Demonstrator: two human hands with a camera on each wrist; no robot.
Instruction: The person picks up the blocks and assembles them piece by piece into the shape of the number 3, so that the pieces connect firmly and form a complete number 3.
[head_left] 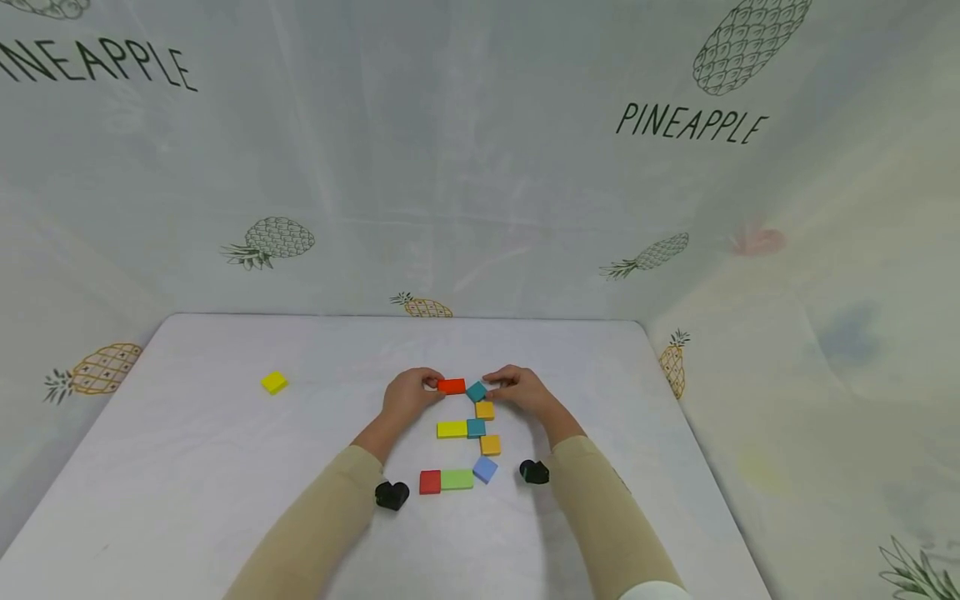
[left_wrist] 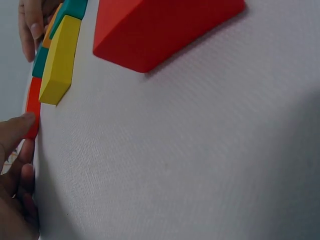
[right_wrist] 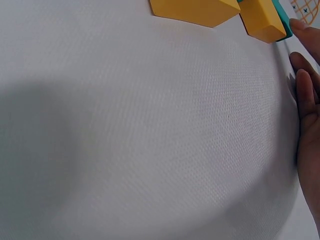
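In the head view my left hand (head_left: 408, 395) pinches the left end of a red rectangular block (head_left: 452, 387). The left wrist view shows the thumb (left_wrist: 22, 125) on that block's side, with fingers at its end. My right hand (head_left: 520, 388) is at the right corner of a teal block (head_left: 476, 392), which sits turned at an angle beside the red one. Its thumb and forefinger are spread, with the fingertips right at that corner. Below lie an orange block (head_left: 484, 410), a yellow rectangular block (head_left: 452, 430), another teal block (head_left: 476, 428) and a second orange block (head_left: 490, 445).
Nearest me are a red square block (head_left: 430, 482), a light green block (head_left: 457, 479) and a tilted blue block (head_left: 485, 469). A lone yellow block (head_left: 274, 382) lies far left. Black heart-shaped pieces (head_left: 392, 496) show at both wrists. A pineapple-print sheet hangs behind the white table (head_left: 225, 467).
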